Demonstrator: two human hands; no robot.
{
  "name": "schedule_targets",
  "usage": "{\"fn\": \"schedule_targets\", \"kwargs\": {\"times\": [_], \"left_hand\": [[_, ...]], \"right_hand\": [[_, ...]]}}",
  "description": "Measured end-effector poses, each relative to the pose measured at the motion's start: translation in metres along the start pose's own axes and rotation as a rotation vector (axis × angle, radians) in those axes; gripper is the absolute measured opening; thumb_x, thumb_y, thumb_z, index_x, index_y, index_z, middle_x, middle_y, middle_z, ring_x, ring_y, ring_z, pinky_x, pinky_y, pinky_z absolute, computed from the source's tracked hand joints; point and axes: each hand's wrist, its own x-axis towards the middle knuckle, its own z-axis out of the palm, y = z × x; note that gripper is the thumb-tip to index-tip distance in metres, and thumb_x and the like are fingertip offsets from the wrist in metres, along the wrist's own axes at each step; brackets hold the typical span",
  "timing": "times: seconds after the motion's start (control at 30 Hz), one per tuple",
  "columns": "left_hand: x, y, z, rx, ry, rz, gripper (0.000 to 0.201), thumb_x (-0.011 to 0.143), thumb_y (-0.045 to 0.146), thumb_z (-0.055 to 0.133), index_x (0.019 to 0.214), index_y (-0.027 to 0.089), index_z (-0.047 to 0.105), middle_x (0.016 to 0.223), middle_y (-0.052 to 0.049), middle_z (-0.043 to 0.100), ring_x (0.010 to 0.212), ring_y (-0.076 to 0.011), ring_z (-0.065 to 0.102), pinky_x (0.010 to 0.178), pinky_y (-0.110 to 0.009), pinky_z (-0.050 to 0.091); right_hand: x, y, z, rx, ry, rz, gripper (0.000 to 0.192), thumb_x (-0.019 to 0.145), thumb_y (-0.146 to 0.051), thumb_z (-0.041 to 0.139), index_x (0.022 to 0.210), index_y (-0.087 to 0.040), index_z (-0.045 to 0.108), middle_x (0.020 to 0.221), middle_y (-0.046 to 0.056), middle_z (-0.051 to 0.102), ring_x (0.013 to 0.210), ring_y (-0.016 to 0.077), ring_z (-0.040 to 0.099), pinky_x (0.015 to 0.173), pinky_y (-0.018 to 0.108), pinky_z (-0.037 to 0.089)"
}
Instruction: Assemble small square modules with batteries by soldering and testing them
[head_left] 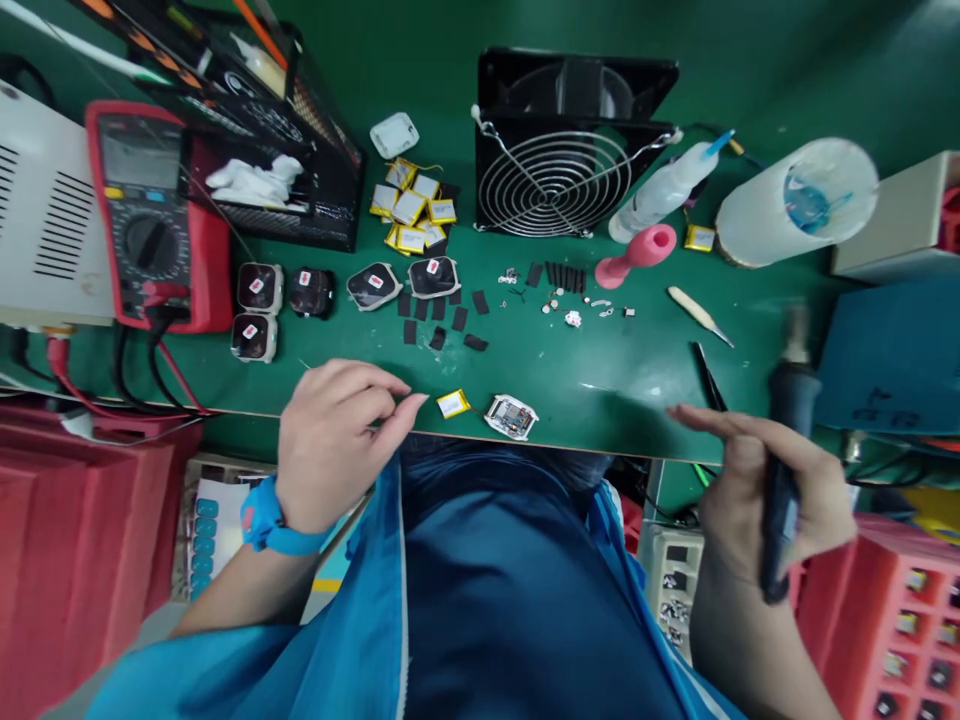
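Observation:
My left hand [341, 435] has a blue watch band at the wrist. Its thumb and index fingertip come together just left of a small yellow-edged battery [453, 404]; anything between them is too small to make out. A thin wire joins that battery to an open watch case [511, 416] with its circuit board showing, at the bench's front edge. On the right, my right hand [772, 490] is closed around a dark-handled soldering iron [789, 430], slightly blurred, its metal end pointing away from me. Black tweezers [709, 375] lie beyond my right fingertips.
Behind lie watch cases [375, 285], black pads [459, 318], a battery pile [411, 205] and tiny parts [572, 318]. A fan [555, 185], bottle [660, 190], pink holder [634, 255] and white cup [795, 205] stand farther back. A multimeter [154, 225] sits left, a blue box [892, 350] right.

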Motion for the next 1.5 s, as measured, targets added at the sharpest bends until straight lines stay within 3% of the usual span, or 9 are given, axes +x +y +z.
{"fn": "schedule_targets", "kwargs": {"times": [0.07, 0.17, 0.4, 0.6, 0.7, 0.83, 1.03, 1.13, 1.5], "left_hand": [[0.002, 0.003, 0.005, 0.031, -0.040, 0.071, 0.010, 0.092, 0.029, 0.075, 0.088, 0.022, 0.069, 0.100, -0.003, 0.077, 0.098, -0.0252, 0.071, 0.090, -0.044, 0.055], [0.008, 0.014, 0.023, -0.070, -0.218, 0.205, 0.030, 0.097, 0.024, 0.068, 0.127, 0.023, 0.065, 0.129, -0.006, 0.072, 0.127, -0.0272, 0.063, 0.110, -0.050, 0.049], [0.021, 0.022, 0.044, -0.161, -0.340, 0.351, 0.034, 0.100, 0.011, 0.057, 0.132, 0.023, 0.062, 0.136, -0.004, 0.070, 0.144, -0.0291, 0.049, 0.119, -0.057, 0.041], [0.009, 0.037, 0.030, -0.352, -0.092, 0.115, 0.027, 0.095, 0.014, 0.068, 0.120, 0.025, 0.071, 0.111, -0.006, 0.073, 0.106, -0.0203, 0.069, 0.091, -0.036, 0.060], [-0.001, 0.054, 0.030, -0.624, -0.101, -0.043, 0.028, 0.095, 0.020, 0.072, 0.122, 0.025, 0.071, 0.100, -0.004, 0.070, 0.076, -0.0113, 0.069, 0.072, -0.025, 0.060], [-0.007, 0.065, 0.029, -0.828, -0.161, -0.094, 0.016, 0.095, 0.024, 0.072, 0.110, 0.022, 0.075, 0.094, -0.004, 0.073, 0.076, -0.0128, 0.071, 0.071, -0.025, 0.060], [-0.011, 0.030, -0.006, -0.483, 0.101, -0.152, 0.013, 0.089, 0.011, 0.075, 0.093, 0.023, 0.077, 0.086, 0.000, 0.073, 0.070, -0.0110, 0.068, 0.059, -0.023, 0.054], [-0.012, 0.015, -0.018, -0.414, 0.159, -0.151, 0.012, 0.089, 0.013, 0.075, 0.090, 0.024, 0.077, 0.084, 0.001, 0.073, 0.067, -0.0110, 0.067, 0.055, -0.024, 0.052], [-0.014, 0.028, 0.010, -0.389, -0.070, -0.390, 0.002, 0.089, 0.024, 0.077, 0.090, 0.025, 0.078, 0.091, 0.000, 0.079, 0.084, -0.0170, 0.076, 0.080, -0.030, 0.063]], "right_hand": [[0.007, 0.017, 0.000, -0.164, 0.042, -0.096, 0.006, 0.098, -0.027, 0.063, 0.096, -0.023, 0.066, 0.103, 0.008, 0.078, 0.098, 0.0286, 0.075, 0.089, 0.047, 0.057], [0.015, 0.041, 0.000, -0.440, 0.022, -0.202, 0.020, 0.090, -0.036, 0.074, 0.085, -0.024, 0.059, 0.109, 0.011, 0.076, 0.100, 0.0305, 0.069, 0.090, 0.050, 0.053], [0.019, 0.065, -0.001, -0.595, 0.017, -0.194, 0.022, 0.097, -0.033, 0.059, 0.078, -0.025, 0.051, 0.084, 0.008, 0.068, 0.077, 0.0260, 0.057, 0.074, 0.041, 0.046], [0.007, 0.024, 0.011, -0.281, 0.108, -0.210, 0.021, 0.091, -0.022, 0.072, 0.082, -0.024, 0.053, 0.084, 0.002, 0.070, 0.073, 0.0177, 0.067, 0.069, 0.030, 0.049], [-0.016, -0.019, 0.030, 0.002, -0.084, -0.263, 0.027, 0.086, -0.010, 0.075, 0.083, -0.024, 0.052, 0.087, 0.000, 0.071, 0.069, 0.0117, 0.068, 0.064, 0.023, 0.052], [-0.038, -0.056, 0.059, 0.305, -0.308, -0.332, 0.022, 0.091, -0.007, 0.068, 0.088, -0.024, 0.054, 0.092, 0.001, 0.071, 0.078, 0.0128, 0.071, 0.068, 0.024, 0.058], [-0.026, -0.035, 0.073, 0.233, -0.327, -0.389, 0.023, 0.088, -0.007, 0.072, 0.091, -0.023, 0.055, 0.113, 0.013, 0.074, 0.115, 0.0282, 0.069, 0.092, 0.049, 0.060], [-0.025, -0.023, 0.072, 0.188, -0.368, -0.385, 0.024, 0.088, -0.005, 0.071, 0.093, -0.023, 0.054, 0.120, 0.015, 0.072, 0.112, 0.0271, 0.070, 0.090, 0.048, 0.060], [-0.037, -0.033, 0.085, 0.137, -0.287, -0.395, 0.023, 0.088, -0.007, 0.072, 0.097, -0.022, 0.058, 0.106, 0.011, 0.071, 0.095, 0.0239, 0.069, 0.077, 0.040, 0.058]]}}
